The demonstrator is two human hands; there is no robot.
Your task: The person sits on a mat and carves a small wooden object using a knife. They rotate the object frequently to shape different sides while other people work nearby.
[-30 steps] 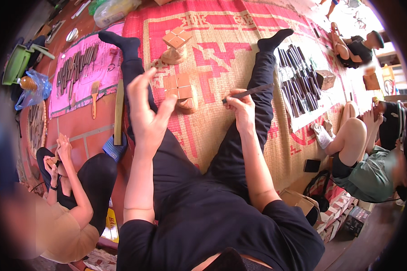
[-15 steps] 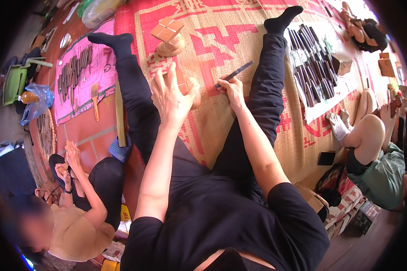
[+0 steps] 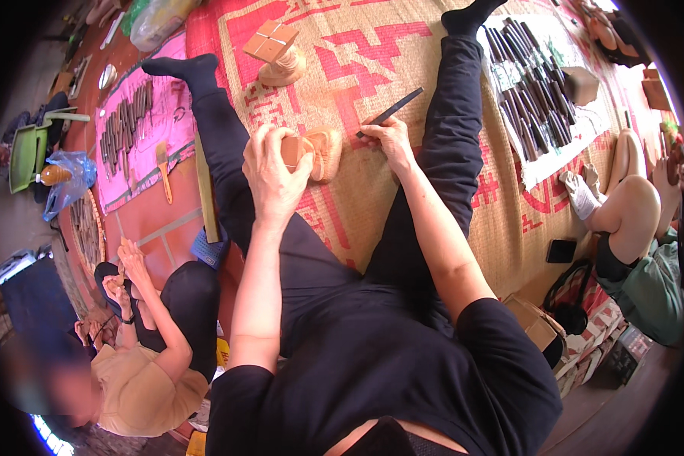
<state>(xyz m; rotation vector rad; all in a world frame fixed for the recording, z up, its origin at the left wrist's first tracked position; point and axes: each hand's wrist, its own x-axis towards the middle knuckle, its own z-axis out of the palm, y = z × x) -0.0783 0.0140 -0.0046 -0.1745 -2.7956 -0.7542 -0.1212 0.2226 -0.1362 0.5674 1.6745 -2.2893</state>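
Note:
My left hand is wrapped round the reddish-brown block end of a carved wooden piece. That piece lies tilted, its pale rounded base towards the right, and my fingers hide part of the block. Between my knees, to the right of the wooden piece and apart from it, my right hand pinches a slim dark pen-like tool. Its lower tip points down and left, close above the mat. Farther off stands a second wooden piece, with a square top crossed by pale lines and a round base.
My legs stretch out on a red and straw-coloured patterned mat. Dark-handled tools lie on a white sheet to the right. Left are a pink cloth with several tools and a brush. A person sits at lower left, another at right.
My left hand has turned the wooden piece, so its block leans left and its base shows more on the right. My right hand keeps the dark tool at nearly the same place.

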